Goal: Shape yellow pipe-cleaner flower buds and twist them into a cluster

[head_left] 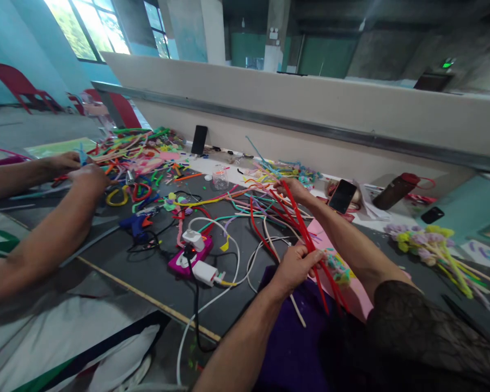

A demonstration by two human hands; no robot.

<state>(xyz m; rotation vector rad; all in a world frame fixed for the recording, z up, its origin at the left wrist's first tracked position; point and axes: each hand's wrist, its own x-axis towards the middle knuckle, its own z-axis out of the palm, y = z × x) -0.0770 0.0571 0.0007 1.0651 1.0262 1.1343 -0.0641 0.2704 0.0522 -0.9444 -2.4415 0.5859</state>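
Note:
My left hand [294, 267] grips a bundle of red pipe cleaners [300, 226] near their lower end, just above a purple cloth [289, 337]. My right hand [294, 189] is stretched farther out and pinches the upper ends of the same red stems. The stems run diagonally between the two hands, over a pink sheet [353, 296] and a small multicoloured fuzzy piece [337, 268]. A tangle of loose coloured pipe cleaners [245, 204] lies on the dark table [155, 272] just left of my right hand.
Another person's arms [44, 239] work at the left over a heap of coloured stems [139, 149]. A blue glue gun [136, 224], a pink power strip with white plugs [190, 256], phones [342, 196], a dark bottle [396, 190] and pipe-cleaner flowers [433, 245] lie about.

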